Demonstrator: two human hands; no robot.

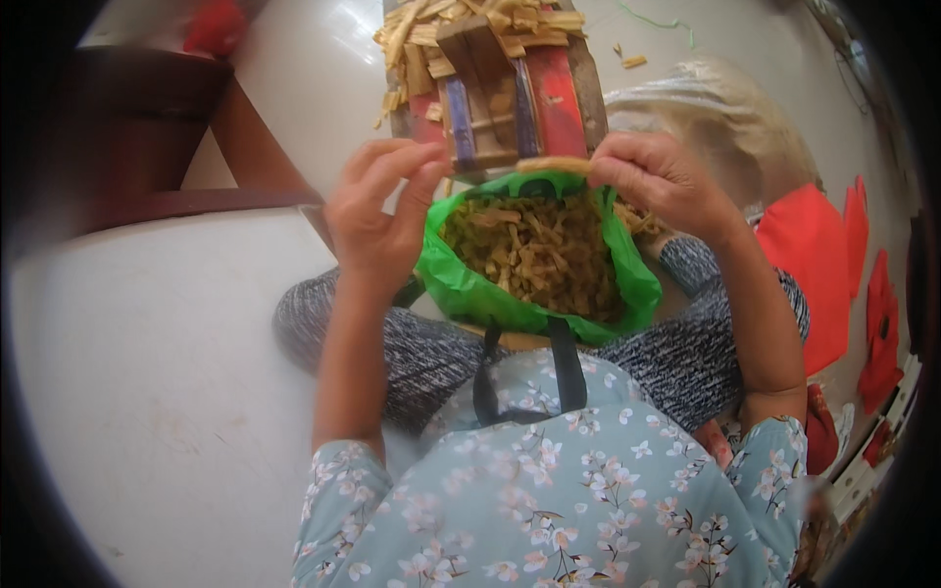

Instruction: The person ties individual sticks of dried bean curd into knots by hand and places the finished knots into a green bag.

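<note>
My right hand pinches one end of a yellowish dried strip, which points left across the front of a wooden board. My left hand is raised at the board's left front corner, its thumb and forefinger close together; whatever may be between them is too small to make out. On the board stands a brown wooden block between two blue-sided rails. Below both hands, a green plastic bag gapes between my knees, full of short chopped pieces.
Longer yellowish strips lie heaped at the board's far end. A large translucent sack sits to the right, beside red bags. At left are a white surface and dark brown furniture. A few scraps lie on the floor.
</note>
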